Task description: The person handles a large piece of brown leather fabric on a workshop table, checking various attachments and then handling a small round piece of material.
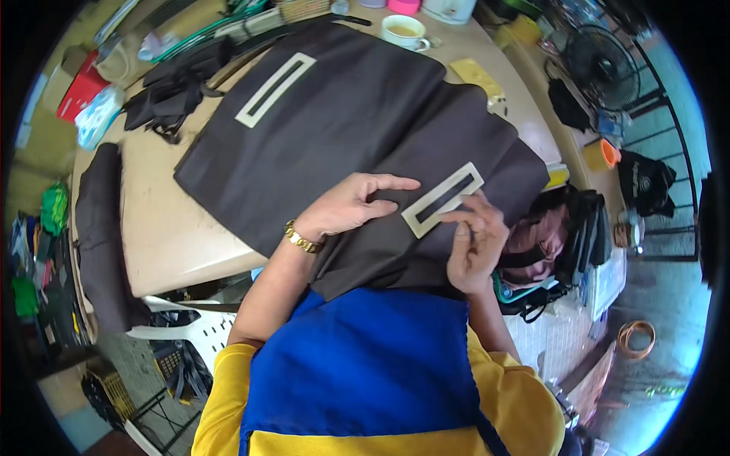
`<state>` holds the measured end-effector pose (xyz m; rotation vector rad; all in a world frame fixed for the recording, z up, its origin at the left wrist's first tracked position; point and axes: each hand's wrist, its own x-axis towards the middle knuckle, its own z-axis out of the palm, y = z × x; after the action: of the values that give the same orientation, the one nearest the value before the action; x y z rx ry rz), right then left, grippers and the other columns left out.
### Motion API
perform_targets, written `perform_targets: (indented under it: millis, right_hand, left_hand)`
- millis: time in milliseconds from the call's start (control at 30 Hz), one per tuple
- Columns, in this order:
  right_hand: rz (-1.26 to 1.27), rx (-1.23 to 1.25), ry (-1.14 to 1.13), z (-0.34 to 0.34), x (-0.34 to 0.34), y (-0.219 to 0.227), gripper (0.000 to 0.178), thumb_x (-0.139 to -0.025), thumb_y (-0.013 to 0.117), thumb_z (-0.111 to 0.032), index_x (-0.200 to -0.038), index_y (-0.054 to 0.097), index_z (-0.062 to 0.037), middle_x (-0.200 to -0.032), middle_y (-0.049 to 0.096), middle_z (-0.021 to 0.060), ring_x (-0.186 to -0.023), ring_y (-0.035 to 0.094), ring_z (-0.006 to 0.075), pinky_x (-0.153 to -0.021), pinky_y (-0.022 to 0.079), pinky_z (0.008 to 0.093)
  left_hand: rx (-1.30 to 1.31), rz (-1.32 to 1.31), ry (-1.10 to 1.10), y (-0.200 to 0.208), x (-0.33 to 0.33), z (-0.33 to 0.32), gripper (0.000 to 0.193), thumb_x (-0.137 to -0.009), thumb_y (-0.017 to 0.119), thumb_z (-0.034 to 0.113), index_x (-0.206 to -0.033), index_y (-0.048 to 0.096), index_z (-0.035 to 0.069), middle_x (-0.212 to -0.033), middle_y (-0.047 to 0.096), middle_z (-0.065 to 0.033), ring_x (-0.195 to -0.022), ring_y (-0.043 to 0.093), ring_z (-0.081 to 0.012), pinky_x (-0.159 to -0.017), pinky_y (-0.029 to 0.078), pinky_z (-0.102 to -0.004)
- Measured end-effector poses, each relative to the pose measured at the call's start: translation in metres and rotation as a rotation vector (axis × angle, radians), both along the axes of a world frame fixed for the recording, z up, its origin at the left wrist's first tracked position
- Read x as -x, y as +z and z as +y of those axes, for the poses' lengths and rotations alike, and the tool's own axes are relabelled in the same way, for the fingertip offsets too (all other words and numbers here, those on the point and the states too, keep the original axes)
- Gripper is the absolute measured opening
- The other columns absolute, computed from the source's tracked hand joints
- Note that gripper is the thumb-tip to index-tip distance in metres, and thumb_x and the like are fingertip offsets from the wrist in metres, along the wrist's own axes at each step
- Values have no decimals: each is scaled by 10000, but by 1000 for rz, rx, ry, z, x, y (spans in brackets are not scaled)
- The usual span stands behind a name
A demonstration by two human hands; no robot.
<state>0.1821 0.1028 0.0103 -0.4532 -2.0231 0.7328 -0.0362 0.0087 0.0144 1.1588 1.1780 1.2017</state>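
Observation:
Dark brown fabric lies in broad, partly folded layers over the table and down to my lap. A pale rectangular frame with a long slot rests on the nearer layer. My left hand, with a gold-coloured watch band at the wrist, lies on the fabric just left of this frame, thumb and index finger apart. At the frame's right edge, my right hand touches it with bent fingertips, the thumb apart from them. A second pale slotted frame sits on the farther fabric.
A cup with yellowish liquid and a yellow block stand beyond the fabric. A dark fabric roll hangs at the table's left edge. White plastic chair below left; bags and a fan at right.

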Motion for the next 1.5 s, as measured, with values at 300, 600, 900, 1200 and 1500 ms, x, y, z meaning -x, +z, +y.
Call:
perform_targets:
  millis: [300,600,900,1200,1500]
  right_hand:
    - [-173,-209,71,21,-22,-25,387,-945,453,40,-1306,318,-4,-1013,695,154,-1086,654,304,-1162,191,554]
    - [-47,-137,-239,68,-21,-26,494,-776,610,114,-1233,477,-22,-1119,591,164,-1064,592,309,-1025,409,451]
    - [184,251,-186,65,-11,-24,569,-792,685,114,-1288,435,-11,-1068,521,80,-881,590,131,-845,456,258]
    - [223,270,-129,55,-1,-6,535,-803,638,148,-1268,423,-5,-1043,516,66,-910,568,123,-845,464,254]
    - [807,1508,1056,37,38,21,504,-918,629,-8,-1384,459,-102,-1140,546,68,-844,492,69,-696,426,209]
  left_hand:
    - [-33,60,-22,0,-2,1,467,-886,638,63,-1343,562,7,-1333,605,-80,-1210,534,-131,-1061,368,-269]
    - [1,-3,-27,-2,-3,3,487,-890,663,95,-1348,546,-22,-1315,612,-84,-1175,553,-129,-1046,379,-260]
    - [-97,137,-27,-4,-3,4,535,-871,719,171,-1367,552,63,-1390,559,-104,-1327,458,-230,-1130,305,-356]
    - [-172,197,-241,4,-2,3,659,-850,742,329,-1393,505,38,-1414,537,-128,-1334,471,-261,-1188,178,-487]
    - [-114,227,-152,12,-6,1,711,-831,751,303,-1428,461,47,-1449,491,-153,-1354,435,-254,-1140,290,-362]
